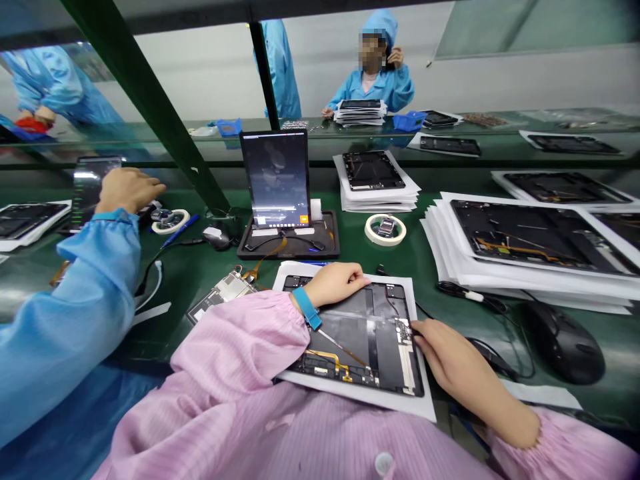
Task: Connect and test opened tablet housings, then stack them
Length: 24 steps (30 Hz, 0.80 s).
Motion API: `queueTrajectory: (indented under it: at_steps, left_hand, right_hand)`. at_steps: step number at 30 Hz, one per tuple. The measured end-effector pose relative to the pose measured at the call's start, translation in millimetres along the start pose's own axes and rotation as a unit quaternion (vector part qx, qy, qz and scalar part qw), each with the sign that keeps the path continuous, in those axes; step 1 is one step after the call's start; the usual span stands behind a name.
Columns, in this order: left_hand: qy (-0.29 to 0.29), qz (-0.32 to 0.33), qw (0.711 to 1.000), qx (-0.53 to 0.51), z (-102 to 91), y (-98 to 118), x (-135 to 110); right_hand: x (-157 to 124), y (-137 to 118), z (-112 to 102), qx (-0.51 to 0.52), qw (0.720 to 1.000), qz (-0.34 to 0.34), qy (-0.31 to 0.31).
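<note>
An opened tablet housing (pixel 350 333) lies on white paper sheets (pixel 423 400) before me, its black inside and orange flex cables facing up. My left hand (pixel 337 281) is closed, with curled fingers on the far edge of the housing. A teal band circles that wrist. At the housing's right edge, my right hand (pixel 445 347) pinches a small dark plug beside the connector board (pixel 404 328). The fingers mostly hide the plug. Beyond stands a lit tablet screen (pixel 276 177) in a black stand (pixel 289 245). An orange flex cable runs from there towards a silver battery (pixel 223 293).
Stacked paper with tablet housings (pixel 540 230) fills the right side, near a black mouse (pixel 563 340) and cables. A tape roll (pixel 385 230) lies beyond my hands. At left, a co-worker's blue sleeve (pixel 95 287) reaches over the bench. A green post (pixel 165 100) slants upward.
</note>
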<state>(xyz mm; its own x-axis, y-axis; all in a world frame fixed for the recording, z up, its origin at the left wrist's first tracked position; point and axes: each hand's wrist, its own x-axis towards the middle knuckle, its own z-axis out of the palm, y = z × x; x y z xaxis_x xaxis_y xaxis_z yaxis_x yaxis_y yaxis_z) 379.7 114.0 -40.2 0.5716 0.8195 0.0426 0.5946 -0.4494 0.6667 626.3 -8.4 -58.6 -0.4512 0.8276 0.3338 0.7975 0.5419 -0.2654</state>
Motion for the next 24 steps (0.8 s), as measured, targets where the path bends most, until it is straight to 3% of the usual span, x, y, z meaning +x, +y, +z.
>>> queueTrajectory:
  at_steps: [6,10,13,15,24]
  left_hand:
    - [-0.001,0.003,1.0,0.01,1.4,-2,-4]
    - [-0.02,-0.014,0.999,0.022,0.7,-4,-2]
    - [-0.023,-0.016,0.999,0.028,-0.4,-1,-4]
    - [-0.02,-0.018,0.999,0.031,-0.5,0,-4]
    - [-0.022,-0.023,0.999,0.038,0.0,-1,-4]
  right_hand:
    - [6,-6,-19,0.141,0.981,0.1,-0.088]
    - [-2,-1,-23,0.173,0.972,0.145,-0.058]
    - [-12,1,-19,0.146,0.981,0.118,0.041]
    - [-16,1,-17,0.111,0.988,0.075,0.076]
    - [-8,1,-21,-0.03,0.999,0.016,0.04]
